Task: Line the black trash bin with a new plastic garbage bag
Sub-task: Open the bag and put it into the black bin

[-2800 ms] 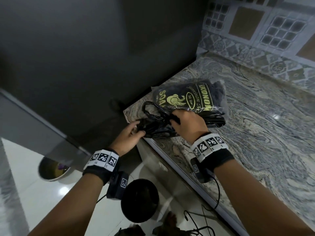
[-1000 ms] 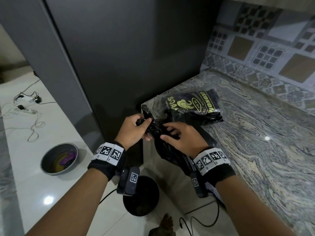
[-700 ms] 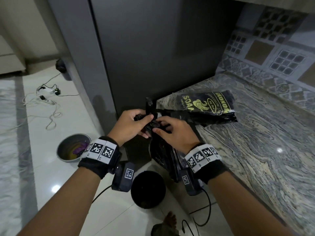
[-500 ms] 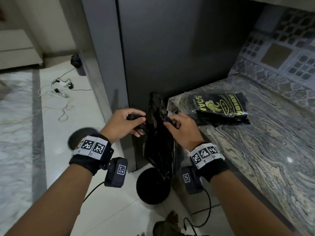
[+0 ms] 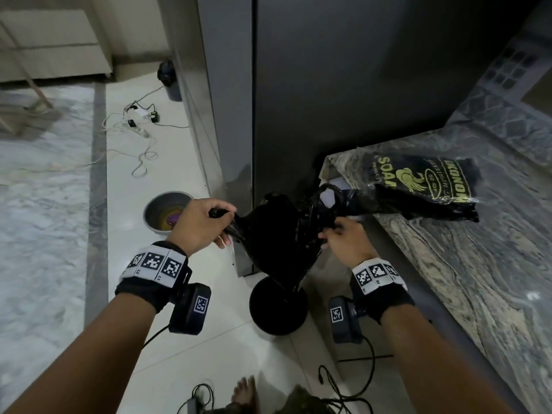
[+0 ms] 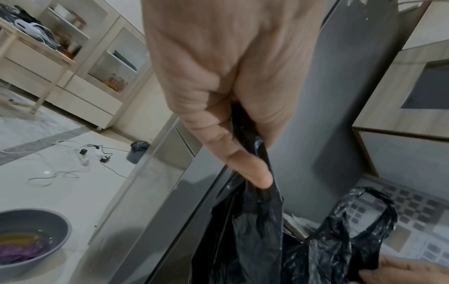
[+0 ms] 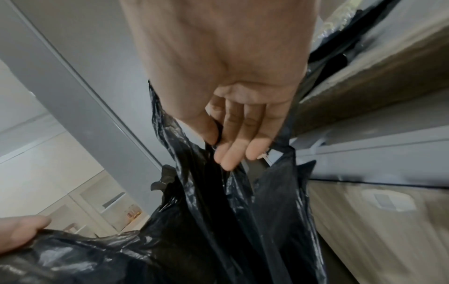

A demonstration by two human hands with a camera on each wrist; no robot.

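While the left hand grips one handle of the black garbage bag and the right hand pinches the other side, the bag hangs half-opened just above the black trash bin on the floor. Thin film could tear if pulled apart hard, or slip and miss the rim.

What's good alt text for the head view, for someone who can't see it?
Two hands pull open a black garbage bag above a round black trash bin on the floor: the left hand grips one edge, the right hand pinches the other. A pack of bags lies on the marble counter.
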